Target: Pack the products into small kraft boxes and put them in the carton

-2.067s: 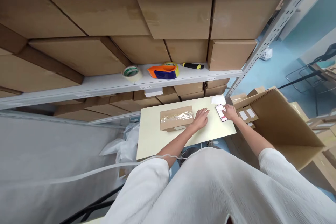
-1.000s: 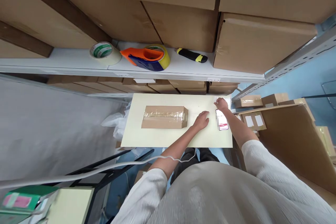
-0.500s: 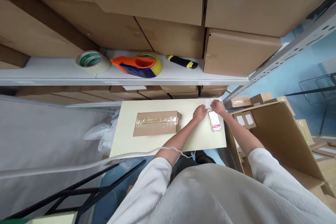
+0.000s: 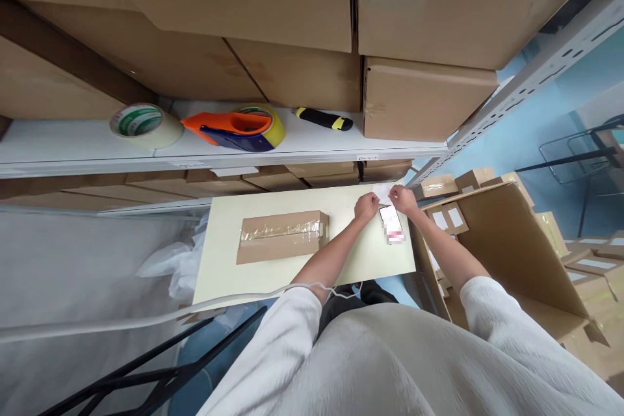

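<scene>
At the far right end of the pale table (image 4: 224, 279), my left hand (image 4: 366, 207) and my right hand (image 4: 402, 198) are both closed, fingers pinched on opposite sides of a small white paper label (image 4: 383, 192). Whether print is on the label cannot be made out. Just below the hands a phone (image 4: 391, 223) with a lit screen lies on the table. To the left of my left forearm rests a taped cardboard box (image 4: 283, 238), lying flat with clear tape along its top.
Over the table runs a shelf holding a tape roll (image 4: 146, 125), an orange tape dispenser (image 4: 234, 128), a utility knife (image 4: 324, 119) and large cartons (image 4: 429, 97). A white cable (image 4: 146, 322) crosses at front left. A large open carton (image 4: 511, 253) with labelled boxes stands right.
The view has shifted slightly, so shelf items sit further left. My hands stay at the table's far right end, and more of the white label shows between them.
</scene>
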A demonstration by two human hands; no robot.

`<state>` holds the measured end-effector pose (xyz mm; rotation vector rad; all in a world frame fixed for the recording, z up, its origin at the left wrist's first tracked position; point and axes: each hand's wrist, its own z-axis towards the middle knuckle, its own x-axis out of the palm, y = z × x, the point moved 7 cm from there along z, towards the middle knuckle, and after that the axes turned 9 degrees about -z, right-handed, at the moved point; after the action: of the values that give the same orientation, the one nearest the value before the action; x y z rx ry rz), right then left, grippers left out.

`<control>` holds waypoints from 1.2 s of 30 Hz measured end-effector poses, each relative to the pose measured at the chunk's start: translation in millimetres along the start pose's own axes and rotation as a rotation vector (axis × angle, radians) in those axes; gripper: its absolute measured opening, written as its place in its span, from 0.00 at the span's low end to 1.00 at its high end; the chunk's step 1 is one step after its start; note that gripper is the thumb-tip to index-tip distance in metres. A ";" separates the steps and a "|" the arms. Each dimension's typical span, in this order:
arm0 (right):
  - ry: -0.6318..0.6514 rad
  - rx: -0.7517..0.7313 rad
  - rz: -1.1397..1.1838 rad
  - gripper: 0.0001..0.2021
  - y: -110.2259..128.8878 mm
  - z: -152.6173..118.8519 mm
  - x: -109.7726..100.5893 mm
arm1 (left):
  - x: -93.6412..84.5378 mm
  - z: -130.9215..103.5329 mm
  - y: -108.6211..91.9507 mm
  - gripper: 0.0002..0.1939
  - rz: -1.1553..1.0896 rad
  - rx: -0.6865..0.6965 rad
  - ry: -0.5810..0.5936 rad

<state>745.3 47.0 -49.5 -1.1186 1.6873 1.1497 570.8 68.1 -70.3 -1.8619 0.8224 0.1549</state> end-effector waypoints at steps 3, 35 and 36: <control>0.008 0.064 -0.055 0.08 -10.8 -0.8 -2.2 | -12.2 -1.6 5.3 0.06 -0.016 -0.059 -0.045; -0.027 0.039 -0.364 0.25 -49.5 -43.9 0.6 | -125.4 -28.4 -16.6 0.09 0.358 0.078 -0.227; -0.028 0.024 -0.350 0.26 -46.8 -45.8 0.5 | -125.3 -29.9 -16.2 0.09 0.344 0.080 -0.229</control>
<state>783.7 -6.0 -49.3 -1.3137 1.4091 0.9154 478.1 104.5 13.1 -1.5807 0.9663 0.5335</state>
